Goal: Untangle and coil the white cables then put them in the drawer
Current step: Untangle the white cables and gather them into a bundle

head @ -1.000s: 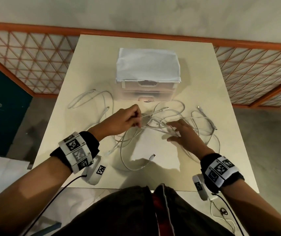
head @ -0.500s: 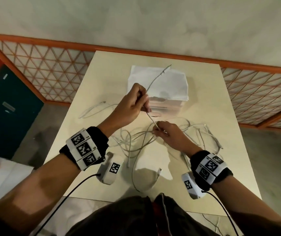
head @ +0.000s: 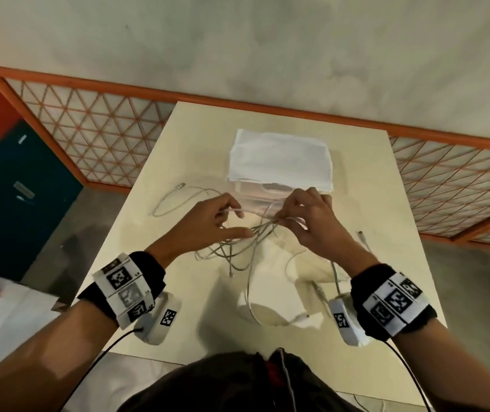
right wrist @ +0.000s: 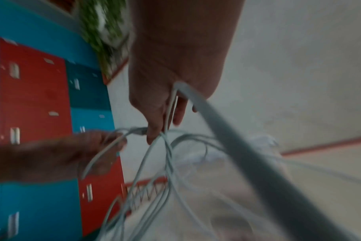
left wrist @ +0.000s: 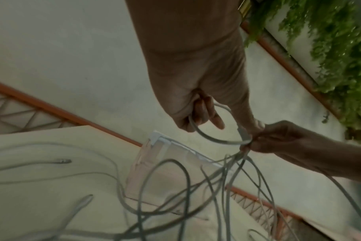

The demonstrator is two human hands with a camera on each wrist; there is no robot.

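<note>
Several white cables (head: 238, 248) hang in a tangle from both hands above the table's middle. My left hand (head: 223, 221) pinches one strand, which curves as a loop (left wrist: 214, 140) over to my right hand. My right hand (head: 303, 218) pinches the gathered bundle where the strands meet (right wrist: 165, 135). Another white cable (head: 178, 194) lies loose on the table to the left. A further loop (head: 267, 316) trails on the near part of the table. Behind the hands stands a clear plastic drawer unit (head: 255, 203) with a white cloth (head: 279, 162) over its top; its drawers look closed.
The cream table (head: 202, 138) has an orange lattice railing (head: 95, 135) behind and beside it. Blue and red lockers (head: 15, 185) stand at the left. A cable plug (head: 361, 234) lies on the table right of my right hand.
My right hand has risen off the table, lifting the tangle. My left hand has come down from beside the drawer unit, and the two hands now sit close together.
</note>
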